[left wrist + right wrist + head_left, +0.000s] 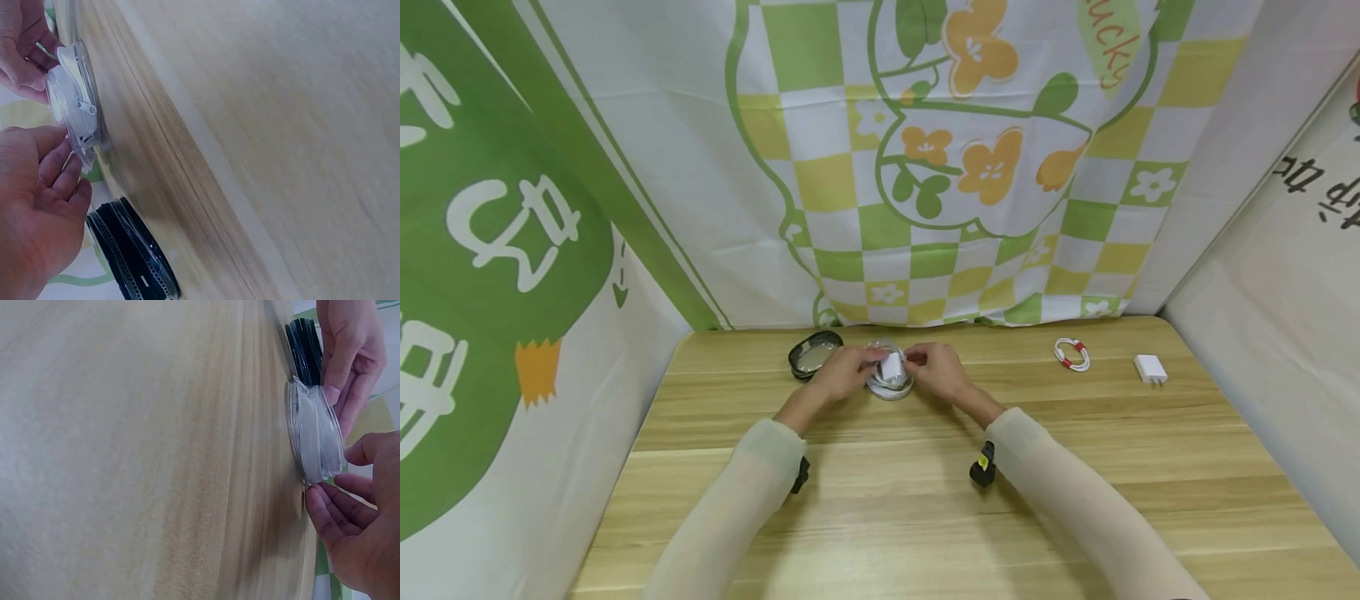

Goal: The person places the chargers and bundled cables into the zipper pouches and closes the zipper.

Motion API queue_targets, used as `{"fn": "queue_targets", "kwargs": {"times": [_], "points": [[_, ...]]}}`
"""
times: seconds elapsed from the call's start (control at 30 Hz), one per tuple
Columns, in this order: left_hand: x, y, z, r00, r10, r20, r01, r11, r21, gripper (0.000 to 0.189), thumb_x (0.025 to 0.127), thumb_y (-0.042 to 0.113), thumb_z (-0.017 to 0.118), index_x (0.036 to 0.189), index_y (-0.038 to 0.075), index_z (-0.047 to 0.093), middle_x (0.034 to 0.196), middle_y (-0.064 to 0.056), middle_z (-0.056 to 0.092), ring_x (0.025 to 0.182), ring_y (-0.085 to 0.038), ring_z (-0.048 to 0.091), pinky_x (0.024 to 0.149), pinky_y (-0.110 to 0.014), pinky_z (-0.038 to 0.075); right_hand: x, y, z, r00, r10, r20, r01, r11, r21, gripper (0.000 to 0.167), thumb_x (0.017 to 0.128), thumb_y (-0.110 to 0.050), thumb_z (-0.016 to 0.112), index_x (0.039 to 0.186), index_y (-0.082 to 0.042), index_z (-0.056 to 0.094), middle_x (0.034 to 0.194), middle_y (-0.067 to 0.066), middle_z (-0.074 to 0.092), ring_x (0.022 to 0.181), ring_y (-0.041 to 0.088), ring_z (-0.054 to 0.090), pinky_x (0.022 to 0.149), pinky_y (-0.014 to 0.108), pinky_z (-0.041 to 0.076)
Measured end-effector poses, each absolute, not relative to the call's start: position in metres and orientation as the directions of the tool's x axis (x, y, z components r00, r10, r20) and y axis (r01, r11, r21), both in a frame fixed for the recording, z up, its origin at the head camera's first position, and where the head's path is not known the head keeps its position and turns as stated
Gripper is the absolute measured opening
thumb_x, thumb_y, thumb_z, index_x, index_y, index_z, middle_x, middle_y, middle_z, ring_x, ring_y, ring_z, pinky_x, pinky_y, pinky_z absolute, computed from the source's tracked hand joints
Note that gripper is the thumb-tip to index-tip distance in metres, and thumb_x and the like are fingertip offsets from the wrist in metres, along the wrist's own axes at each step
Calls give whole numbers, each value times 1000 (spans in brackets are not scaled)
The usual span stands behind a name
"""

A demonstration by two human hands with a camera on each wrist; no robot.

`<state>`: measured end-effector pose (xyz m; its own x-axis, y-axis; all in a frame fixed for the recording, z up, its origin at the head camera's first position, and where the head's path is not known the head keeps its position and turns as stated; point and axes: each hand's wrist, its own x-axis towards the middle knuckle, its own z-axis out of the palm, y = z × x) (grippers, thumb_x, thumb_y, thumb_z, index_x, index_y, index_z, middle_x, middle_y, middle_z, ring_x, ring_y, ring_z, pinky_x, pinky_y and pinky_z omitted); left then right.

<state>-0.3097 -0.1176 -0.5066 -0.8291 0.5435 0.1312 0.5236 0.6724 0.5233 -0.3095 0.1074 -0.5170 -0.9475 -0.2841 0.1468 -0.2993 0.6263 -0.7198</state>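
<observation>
A round clear zip case (880, 390) with a white rim lies at the back of the table, between my two hands. A white block (892, 367), like a charger plug, shows at its middle; whether it is inside or on top I cannot tell. My left hand (844, 371) holds the case's left edge between thumb and fingers. Opposite it, my right hand (938, 371) pinches the right edge. The case's white zip pull (87, 107) shows in the left wrist view. Beside my left hand sits a round black-rimmed zip case (128, 250), apart from its fingers.
Right of the hands, a coiled white cable (1071, 355) with red ties lies on the wooden table (880, 508). A white charger plug (1150, 368) with prongs is farther right. Patterned cloth (955, 275) hangs along the table's back edge, with cloth on both sides.
</observation>
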Motion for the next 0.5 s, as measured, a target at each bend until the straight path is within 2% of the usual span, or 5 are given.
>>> {"fn": "queue_targets", "kwargs": {"times": [0.37, 0.5], "points": [[-300, -120, -505, -845, 528, 89, 495, 708, 503, 37, 104, 14, 67, 141, 8, 68, 149, -8, 61, 141, -33, 56, 118, -49, 44, -317, 109, -514, -926, -331, 180, -361, 645, -673, 20, 95, -7, 73, 112, 2, 80, 105, 15, 81, 95, 28, 78, 86, 40, 62], [-296, -120, -504, -835, 543, 89, 515, 714, 473, 34, 105, 16, 67, 138, 9, 70, 149, -8, 61, 125, -31, 68, 109, -48, 51, -320, 109, -513, -924, -337, 182, -370, 660, -654, 19, 95, -7, 73, 110, 1, 81, 104, 14, 81, 95, 27, 78, 86, 40, 62]]}}
